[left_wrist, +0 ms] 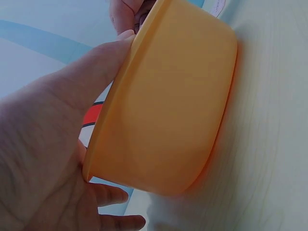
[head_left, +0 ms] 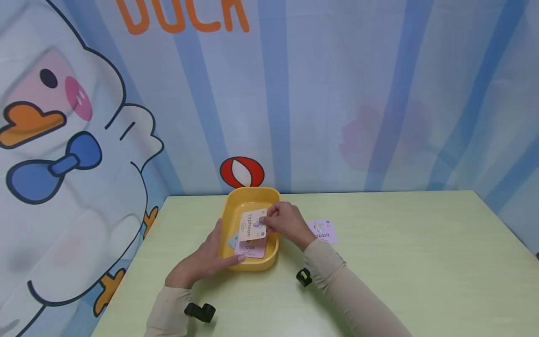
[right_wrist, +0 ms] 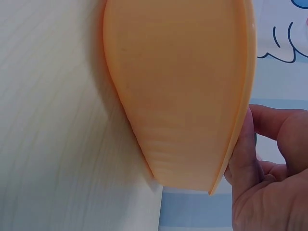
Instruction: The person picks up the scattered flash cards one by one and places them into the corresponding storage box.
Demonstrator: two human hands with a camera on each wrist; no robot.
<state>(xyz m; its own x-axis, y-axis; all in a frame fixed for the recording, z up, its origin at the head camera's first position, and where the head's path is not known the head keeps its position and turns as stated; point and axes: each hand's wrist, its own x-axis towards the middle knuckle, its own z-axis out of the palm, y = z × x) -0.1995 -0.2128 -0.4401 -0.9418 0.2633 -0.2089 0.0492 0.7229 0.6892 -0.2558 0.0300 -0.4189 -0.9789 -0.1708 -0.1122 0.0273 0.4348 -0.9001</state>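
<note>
A yellow plastic tray (head_left: 269,260) stands on the table in the head view. My left hand (head_left: 203,258) holds its near left corner, thumb over the rim and the other fingers along the outer wall, as the left wrist view also shows. Over the tray, my right hand (head_left: 290,223) pinches a cream card reading "typhoon" (head_left: 249,226) by its right edge, between thumb and forefinger. Below that card lies a pink "cat" card (head_left: 251,250), partly covered by it. A light blue card (head_left: 233,240) peeks out at the left, mostly hidden.
A purple card (head_left: 323,230), its word partly hidden behind my right wrist, lies on the table (head_left: 404,262) right of the tray. Behind the table's back edge hangs a striped curtain (head_left: 320,93) with a cartoon duck (head_left: 84,224) at left.
</note>
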